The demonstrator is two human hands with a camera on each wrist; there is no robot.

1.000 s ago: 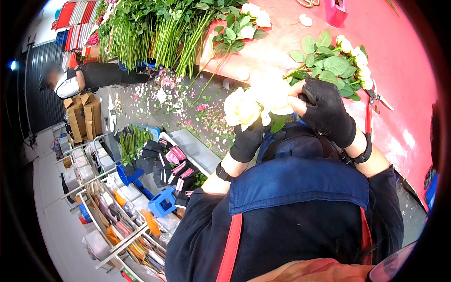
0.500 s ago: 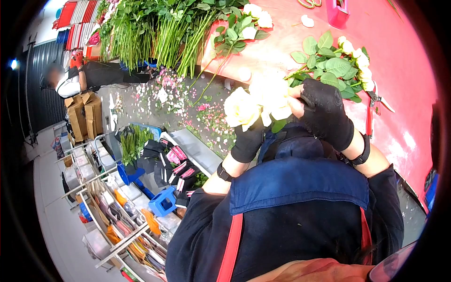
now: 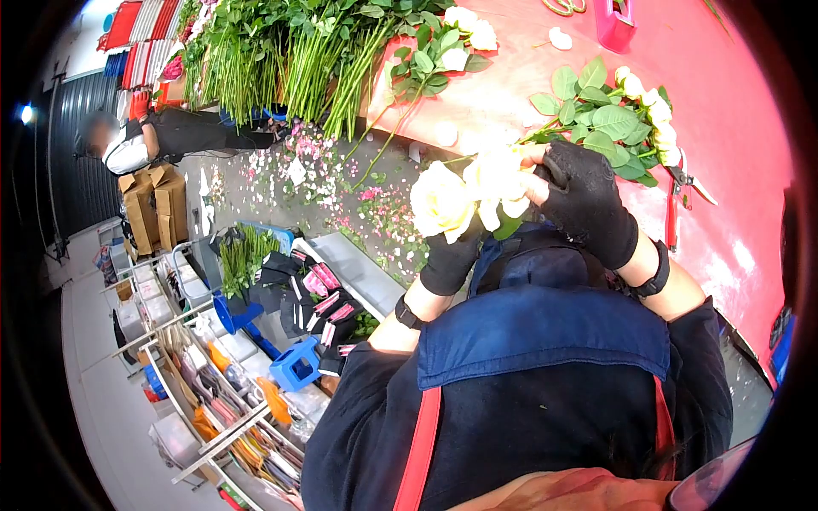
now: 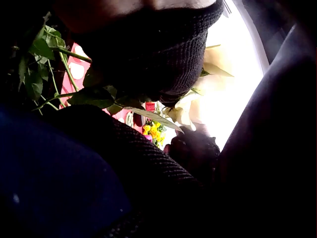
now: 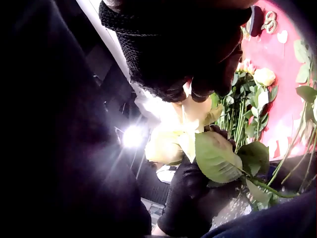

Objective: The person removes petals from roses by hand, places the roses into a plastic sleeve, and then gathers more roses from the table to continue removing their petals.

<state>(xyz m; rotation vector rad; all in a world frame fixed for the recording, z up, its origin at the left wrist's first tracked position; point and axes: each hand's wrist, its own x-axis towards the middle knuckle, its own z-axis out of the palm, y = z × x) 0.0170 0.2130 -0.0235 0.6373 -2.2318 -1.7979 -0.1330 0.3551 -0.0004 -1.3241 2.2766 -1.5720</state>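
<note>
Cream roses (image 3: pixel 443 203) are held together in front of the chest, blooms outward, in the head view. My left hand (image 3: pixel 450 262), in a black fingerless glove, grips them from below, its fingers mostly hidden behind the blooms. At the right-hand bloom (image 3: pixel 497 183), my gloved right hand (image 3: pixel 588 203) pinches outer petals between thumb and fingers. The right wrist view shows a pale petal (image 5: pixel 187 88) at the right fingertips and a broad green leaf (image 5: pixel 218 157) below the blooms. Much of the left wrist view is dark.
Cut cream roses (image 3: pixel 618 123) and red-handled pruning shears (image 3: pixel 677 192) lie on the pink table (image 3: pixel 724 111). Long-stemmed greenery (image 3: pixel 298 68) hangs over the table's left part. Petals litter the floor (image 3: pixel 328 183). A person (image 3: pixel 128 145) stands far left, near cardboard boxes (image 3: pixel 155 209).
The held blooms have shifted slightly right and tilted, and look less washed out. My right fingers have moved a little at the petals. My left hand stays around the roses.
</note>
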